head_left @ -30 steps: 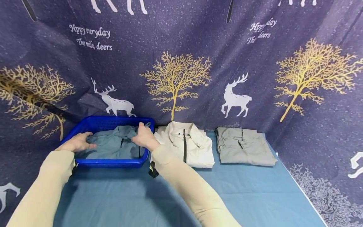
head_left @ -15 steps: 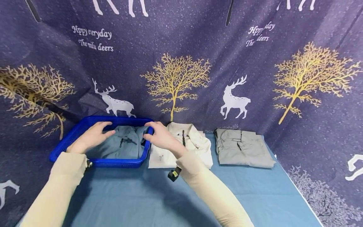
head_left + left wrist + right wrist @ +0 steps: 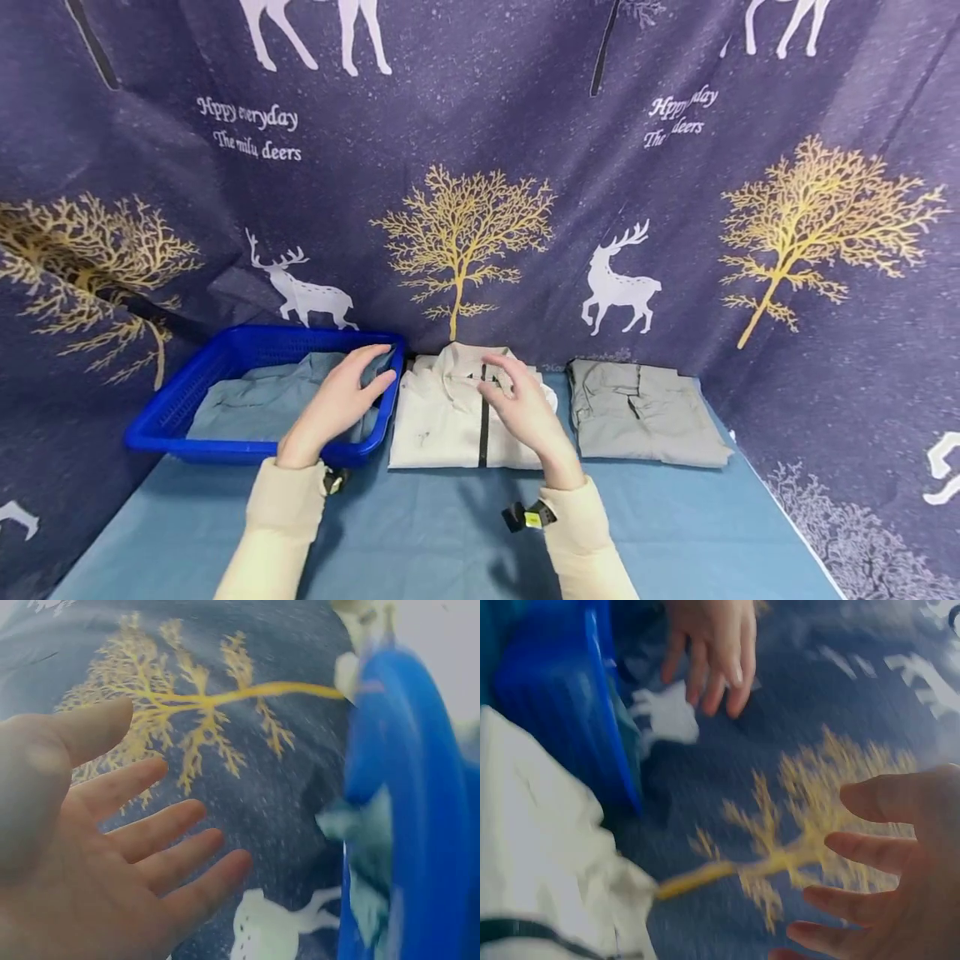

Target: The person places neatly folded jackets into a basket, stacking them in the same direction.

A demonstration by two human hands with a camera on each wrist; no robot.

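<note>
1. Blur smears both wrist views: the left wrist view shows only the palm of the left hand [image 3: 97,855] and a rim arc of the blue basket [image 3: 405,802]; the right wrist view cuts the right hand [image 3: 900,877] off at the frame's right edge.
2. Head view: the left hand [image 3: 337,404] covers part of the basket's right wall [image 3: 378,417] and part of the blue-grey garment [image 3: 255,404] lying inside it. How that garment is folded cannot be made out.
3. The right hand [image 3: 525,408] hides part of the cream jacket [image 3: 442,417]; its dark zip shows only below the fingers.
4. Hand state: both hands have fingers spread and relaxed, gripping nothing. The left hovers over the basket's right end; the right is above the cream jacket's collar area. Contact with the cloth cannot be told.
5. Change against half a second ago: both hands have shifted rightward. The left was over the basket's middle and is now at its right end; the right was at the basket's right rim and is now over the cream jacket.
6. The basket stays at the table's far left corner, its garment still inside.
7. Count: one basket; three folded garments, namely one blue-grey in the basket, one cream just right of it, and one grey jacket [image 3: 645,408] further right along the far edge of the blue table cover [image 3: 420,533]; two hands.
</note>
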